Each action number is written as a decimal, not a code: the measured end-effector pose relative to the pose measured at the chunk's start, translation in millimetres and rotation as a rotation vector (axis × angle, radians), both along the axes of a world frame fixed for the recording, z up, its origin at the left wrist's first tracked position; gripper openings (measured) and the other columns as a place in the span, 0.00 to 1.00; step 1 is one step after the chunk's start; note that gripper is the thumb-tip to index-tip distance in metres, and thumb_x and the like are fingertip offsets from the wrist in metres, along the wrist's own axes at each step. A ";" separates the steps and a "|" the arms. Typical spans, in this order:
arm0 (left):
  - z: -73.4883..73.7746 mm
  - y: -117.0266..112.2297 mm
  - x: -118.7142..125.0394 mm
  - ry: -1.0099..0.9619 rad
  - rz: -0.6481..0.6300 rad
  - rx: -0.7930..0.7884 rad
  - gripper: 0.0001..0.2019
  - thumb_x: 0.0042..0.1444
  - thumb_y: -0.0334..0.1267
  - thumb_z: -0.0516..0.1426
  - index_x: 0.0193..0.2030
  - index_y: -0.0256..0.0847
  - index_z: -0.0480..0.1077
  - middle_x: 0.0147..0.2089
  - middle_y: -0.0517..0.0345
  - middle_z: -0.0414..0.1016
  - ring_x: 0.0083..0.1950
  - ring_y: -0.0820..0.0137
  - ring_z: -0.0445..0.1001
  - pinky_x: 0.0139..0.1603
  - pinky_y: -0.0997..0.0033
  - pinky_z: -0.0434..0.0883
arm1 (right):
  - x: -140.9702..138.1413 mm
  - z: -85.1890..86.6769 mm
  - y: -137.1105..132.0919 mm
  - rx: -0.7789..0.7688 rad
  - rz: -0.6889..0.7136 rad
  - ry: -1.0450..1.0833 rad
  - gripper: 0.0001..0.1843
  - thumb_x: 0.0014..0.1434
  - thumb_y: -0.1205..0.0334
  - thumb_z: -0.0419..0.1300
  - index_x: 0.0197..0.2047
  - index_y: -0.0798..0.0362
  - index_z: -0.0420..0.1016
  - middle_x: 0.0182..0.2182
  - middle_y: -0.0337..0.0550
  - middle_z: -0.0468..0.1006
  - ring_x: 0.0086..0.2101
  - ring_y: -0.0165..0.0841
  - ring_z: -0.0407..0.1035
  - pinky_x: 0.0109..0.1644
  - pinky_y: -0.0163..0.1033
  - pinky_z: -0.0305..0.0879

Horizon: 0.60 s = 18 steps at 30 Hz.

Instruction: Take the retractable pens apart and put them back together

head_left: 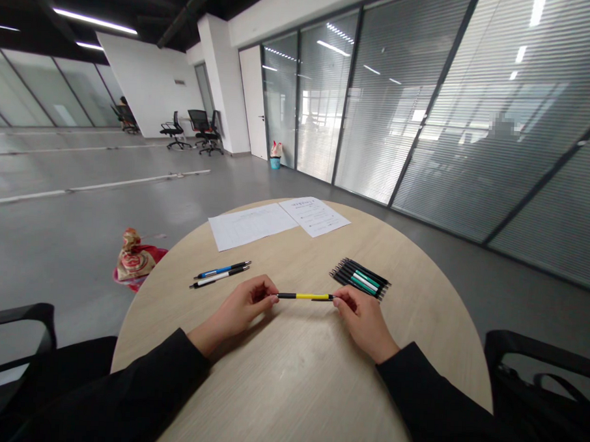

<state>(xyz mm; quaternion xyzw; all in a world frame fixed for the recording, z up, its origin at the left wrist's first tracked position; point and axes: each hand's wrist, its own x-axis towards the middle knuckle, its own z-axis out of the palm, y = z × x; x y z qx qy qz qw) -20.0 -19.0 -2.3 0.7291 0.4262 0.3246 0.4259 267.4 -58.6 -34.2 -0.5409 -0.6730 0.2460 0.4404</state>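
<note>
Black-sleeved left hand (242, 308) and right hand (365, 322) pinch a slim yellow-and-black pen (305, 296) by its ends; slackened pressure could drop it.

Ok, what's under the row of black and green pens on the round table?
The black and green pens lie on the pale wood-grain round tabletop; beneath them it is covered, so anything there cannot be seen.
</note>
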 end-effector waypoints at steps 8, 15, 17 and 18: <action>0.8 -0.5 1.7 -0.010 0.009 0.004 0.09 0.59 0.43 0.60 0.35 0.40 0.69 0.30 0.61 0.71 0.31 0.70 0.67 0.32 0.71 0.64 | 0.0 1.1 -0.1 0.004 0.021 -0.015 0.10 0.64 0.59 0.57 0.37 0.52 0.78 0.28 0.41 0.78 0.28 0.34 0.69 0.33 0.37 0.62; 1.7 -1.5 1.6 -0.019 0.009 -0.003 0.09 0.59 0.43 0.60 0.36 0.40 0.69 0.30 0.61 0.71 0.31 0.70 0.67 0.33 0.70 0.64 | -0.6 3.4 -1.5 0.019 0.030 -0.036 0.11 0.66 0.58 0.55 0.36 0.52 0.77 0.26 0.40 0.76 0.28 0.34 0.68 0.32 0.37 0.59; 1.4 -1.4 1.8 -0.027 0.009 0.001 0.09 0.59 0.43 0.60 0.36 0.40 0.69 0.30 0.61 0.70 0.31 0.70 0.67 0.32 0.71 0.64 | -0.8 4.2 -1.8 0.016 0.035 -0.034 0.11 0.66 0.58 0.55 0.36 0.52 0.77 0.26 0.40 0.76 0.28 0.34 0.68 0.32 0.37 0.59; 1.3 -1.3 1.9 -0.029 0.010 0.001 0.09 0.59 0.43 0.60 0.35 0.40 0.69 0.30 0.61 0.70 0.31 0.70 0.67 0.32 0.71 0.64 | -0.9 4.6 -1.9 0.012 0.037 -0.033 0.11 0.66 0.58 0.55 0.36 0.52 0.76 0.26 0.40 0.76 0.28 0.34 0.68 0.32 0.37 0.59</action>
